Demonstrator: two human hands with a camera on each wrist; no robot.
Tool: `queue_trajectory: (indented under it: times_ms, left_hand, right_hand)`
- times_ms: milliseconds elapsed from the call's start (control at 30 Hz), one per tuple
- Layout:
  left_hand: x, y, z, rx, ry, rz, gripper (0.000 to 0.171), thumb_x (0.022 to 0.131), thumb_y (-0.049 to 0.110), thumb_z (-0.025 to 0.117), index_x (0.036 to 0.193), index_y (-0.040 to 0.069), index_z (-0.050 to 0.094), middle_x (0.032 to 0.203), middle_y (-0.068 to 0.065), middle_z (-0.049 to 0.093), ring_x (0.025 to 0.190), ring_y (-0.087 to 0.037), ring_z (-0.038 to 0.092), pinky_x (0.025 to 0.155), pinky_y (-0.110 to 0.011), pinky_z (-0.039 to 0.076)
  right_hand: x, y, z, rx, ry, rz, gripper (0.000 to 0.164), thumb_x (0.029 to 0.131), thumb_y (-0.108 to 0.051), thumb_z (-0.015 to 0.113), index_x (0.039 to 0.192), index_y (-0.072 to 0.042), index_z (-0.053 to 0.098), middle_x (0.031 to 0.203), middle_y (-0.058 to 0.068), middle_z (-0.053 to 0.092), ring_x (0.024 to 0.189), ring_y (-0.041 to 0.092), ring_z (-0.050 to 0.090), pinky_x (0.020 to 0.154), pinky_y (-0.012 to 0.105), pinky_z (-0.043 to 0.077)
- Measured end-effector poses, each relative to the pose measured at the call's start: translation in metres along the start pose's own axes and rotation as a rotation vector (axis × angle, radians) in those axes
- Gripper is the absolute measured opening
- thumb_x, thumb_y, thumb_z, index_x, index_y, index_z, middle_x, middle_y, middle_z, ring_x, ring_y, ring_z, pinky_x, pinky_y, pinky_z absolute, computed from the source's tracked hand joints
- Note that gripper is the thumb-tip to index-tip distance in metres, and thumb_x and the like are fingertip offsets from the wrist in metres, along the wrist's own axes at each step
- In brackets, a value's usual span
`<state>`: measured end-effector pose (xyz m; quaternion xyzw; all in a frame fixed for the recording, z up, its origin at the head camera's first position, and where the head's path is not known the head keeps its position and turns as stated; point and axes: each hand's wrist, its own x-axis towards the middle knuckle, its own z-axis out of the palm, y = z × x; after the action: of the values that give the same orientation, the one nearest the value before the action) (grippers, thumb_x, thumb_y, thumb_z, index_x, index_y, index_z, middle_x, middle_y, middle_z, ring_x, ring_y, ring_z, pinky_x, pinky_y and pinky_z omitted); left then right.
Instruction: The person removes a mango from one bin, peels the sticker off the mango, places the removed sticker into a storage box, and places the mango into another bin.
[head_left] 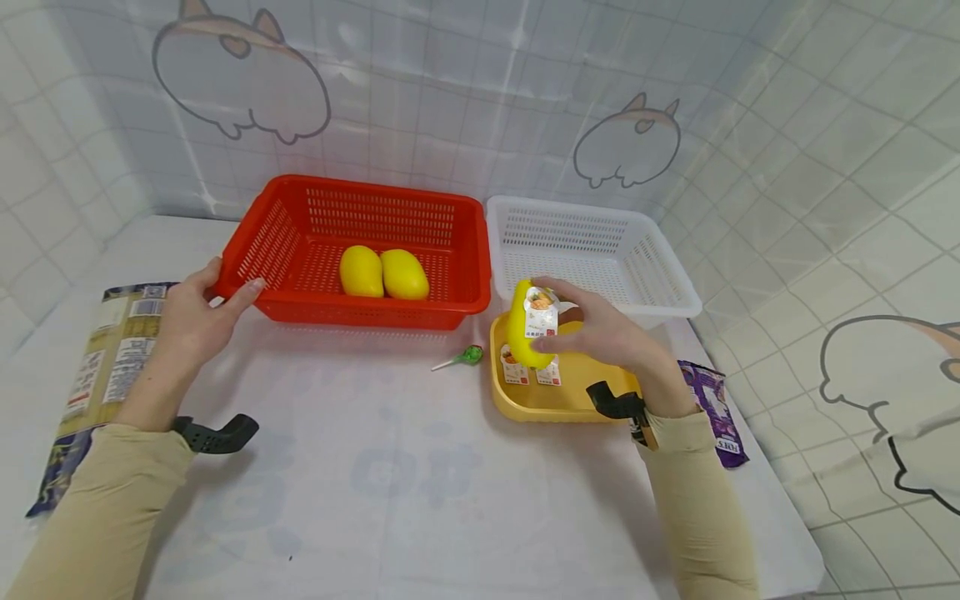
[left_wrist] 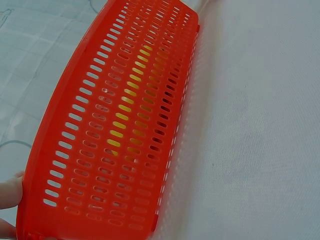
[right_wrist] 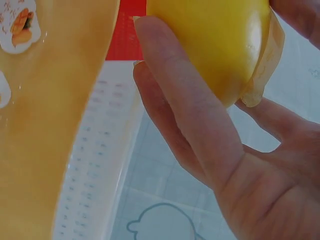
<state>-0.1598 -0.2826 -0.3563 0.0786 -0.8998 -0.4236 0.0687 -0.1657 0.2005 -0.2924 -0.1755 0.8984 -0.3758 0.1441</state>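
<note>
My left hand (head_left: 197, 321) grips the front left corner of the red basket (head_left: 360, 315), thumb over the rim. Two yellow mangoes (head_left: 405, 275) lie side by side in that basket; their yellow shows through its slots in the left wrist view. Above the yellow tray (head_left: 555, 413), my right hand (head_left: 603, 333) holds another mango (right_wrist: 215, 45) together with a small printed packet (head_left: 542, 312) pressed along its side. Similar small packets (head_left: 515, 368) lie in the tray underneath. The right fingers (right_wrist: 187, 100) curl around the mango in the right wrist view.
A white basket (head_left: 678, 287) stands against the red one, behind the tray. Left of the tray lies a green lollipop (head_left: 471, 355). A purple packet (head_left: 716, 408) is at the right, partly behind my forearm, and a long printed packet (head_left: 120, 350) lies at the left.
</note>
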Motion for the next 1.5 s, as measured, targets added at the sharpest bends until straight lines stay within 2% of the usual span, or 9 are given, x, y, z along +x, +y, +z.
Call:
queue_trajectory:
  times_ms: [133, 367, 500, 867, 1200, 1500]
  left_hand:
    - [0.001, 0.000, 0.000, -0.004, 0.002, -0.003, 0.087, 0.099, 0.058, 0.043, 0.159, 0.010, 0.002, 0.164, -0.024, 0.014, 0.145, -0.049, 0.024, 0.106, -0.067, 0.038]
    - [0.001, 0.000, -0.001, -0.009, 0.001, -0.001, 0.087, 0.099, 0.058, 0.043, 0.159, 0.009, 0.003, 0.165, -0.023, 0.013, 0.146, -0.048, 0.023, 0.107, -0.067, 0.037]
    - [0.001, 0.001, -0.001, -0.008, -0.002, -0.004, 0.088, 0.099, 0.058, 0.042, 0.159, 0.008, 0.002, 0.165, -0.022, 0.010, 0.147, -0.049, 0.022, 0.107, -0.068, 0.037]
    - [0.000, 0.000, -0.002, -0.010, -0.012, -0.034, 0.088, 0.099, 0.059, 0.041, 0.159, 0.009, 0.000, 0.165, -0.022, 0.012, 0.144, -0.048, 0.026, 0.108, -0.066, 0.037]
    - [0.001, 0.000, -0.002, -0.011, -0.012, -0.021, 0.087, 0.100, 0.057, 0.041, 0.159, 0.009, 0.000, 0.165, -0.023, 0.011, 0.145, -0.049, 0.025, 0.107, -0.067, 0.036]
    - [0.002, 0.002, 0.001, 0.031, 0.005, -0.038, 0.079, 0.102, 0.053, 0.037, 0.159, 0.011, 0.000, 0.163, -0.026, 0.018, 0.136, -0.048, 0.032, 0.105, -0.064, 0.042]
  right_hand:
    - [0.000, -0.001, 0.005, -0.018, 0.005, 0.001, 0.081, 0.083, -0.038, 0.081, 0.152, -0.039, 0.038, 0.144, -0.004, 0.049, 0.123, 0.029, 0.054, 0.094, 0.045, 0.055]
    - [-0.001, -0.002, 0.012, -0.034, 0.000, 0.028, 0.081, 0.081, -0.043, 0.081, 0.150, -0.045, 0.038, 0.150, -0.008, 0.043, 0.125, 0.029, 0.050, 0.096, 0.047, 0.053]
    - [-0.002, -0.001, 0.017, -0.019, -0.001, 0.024, 0.081, 0.081, -0.041, 0.081, 0.150, -0.044, 0.039, 0.144, -0.007, 0.048, 0.121, 0.029, 0.051, 0.093, 0.043, 0.053]
    - [0.000, -0.003, 0.026, 0.020, -0.019, -0.052, 0.078, 0.083, -0.033, 0.081, 0.150, -0.037, 0.041, 0.142, -0.006, 0.048, 0.118, 0.029, 0.051, 0.092, 0.040, 0.053]
    - [0.002, -0.005, 0.029, 0.034, -0.038, -0.067, 0.078, 0.083, -0.034, 0.081, 0.150, -0.039, 0.041, 0.132, -0.005, 0.054, 0.113, 0.028, 0.054, 0.086, 0.039, 0.054]
    - [0.003, -0.005, 0.033, 0.048, -0.046, -0.108, 0.080, 0.083, -0.027, 0.082, 0.152, -0.031, 0.041, 0.133, -0.002, 0.053, 0.111, 0.029, 0.057, 0.084, 0.037, 0.057]
